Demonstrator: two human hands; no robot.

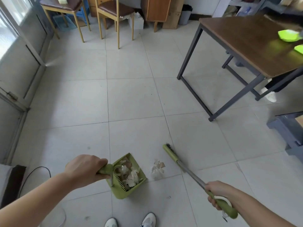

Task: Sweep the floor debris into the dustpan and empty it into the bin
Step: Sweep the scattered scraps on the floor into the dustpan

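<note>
My left hand grips the handle of a green dustpan that rests on the tiled floor in front of my feet, its mouth facing right. Pale scraps of paper and shell fill the pan. A small pile of white and tan debris lies on the tile just right of the pan's mouth. My right hand holds the green grip of a broom; its metal shaft runs up and left to the green broom head, which sits beyond the pile, to its upper right. A grey bin stands far back against the wall.
A brown-topped table on a dark metal frame stands at the right, with green items on it and another person's white shoe beneath. Wooden chairs and a cabinet line the back. A black cable loops at the lower left.
</note>
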